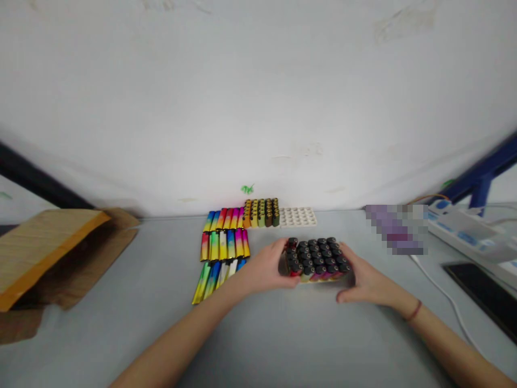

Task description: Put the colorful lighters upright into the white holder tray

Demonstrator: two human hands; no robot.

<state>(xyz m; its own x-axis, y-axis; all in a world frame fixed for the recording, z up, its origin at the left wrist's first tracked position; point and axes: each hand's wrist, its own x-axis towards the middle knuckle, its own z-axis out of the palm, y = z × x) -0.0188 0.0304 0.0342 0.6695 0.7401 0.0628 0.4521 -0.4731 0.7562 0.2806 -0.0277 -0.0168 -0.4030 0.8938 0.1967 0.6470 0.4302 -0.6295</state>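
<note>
Between my two hands is a block of upright black-ended pieces (pixel 319 256) that look like lighters, packed in rows with red, purple and pale sides. A strip of pale tray (pixel 323 280) shows beneath them. My left hand (pixel 269 268) is closed on the block's left side, its thumb along the near corner. On the right side, my right hand (pixel 361 277) grips with curved fingers, thumb toward me. Just left of my left hand lie several rows of shiny multicoloured lighters (pixel 226 245); my left forearm partly covers the nearest row.
Against the wall stands a group of gold-ended upright lighters (pixel 261 213), beside a white tray with round holes (pixel 299 216). An opened cardboard package (pixel 60 253) lies left. At right are a power strip (pixel 464 226), a white cable (pixel 444 296), a dark phone (pixel 484 296) and a blurred-out purple item (pixel 393 226).
</note>
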